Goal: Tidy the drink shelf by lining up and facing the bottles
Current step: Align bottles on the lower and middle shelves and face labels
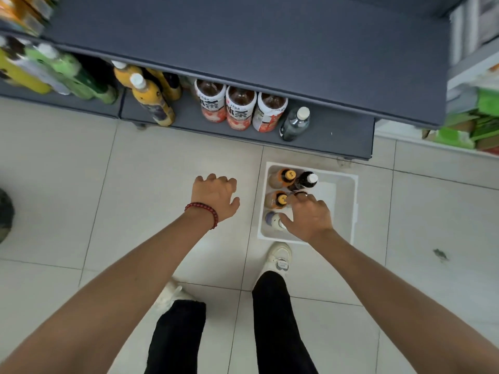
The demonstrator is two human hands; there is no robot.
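Standing on pale glossy floor tiles [135, 184]: low grey shelf [337, 141], matte, flat-edged. On it, ahead of both grips: three round tea bottles [240, 109] with red-and-white labels, one dark bottle [295, 124], orange bottles [154, 101]. White plastic bin [348, 201], rectangular, directly under the right grip [310, 217]. Its capped bottles [286, 176] sit beneath the spread fingers; whether one is held cannot be told. Left grip [216, 197]: loosely curled, empty, left of the bin.

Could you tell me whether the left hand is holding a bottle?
No, the left hand is over the floor tiles with loosely curled fingers and nothing in it.
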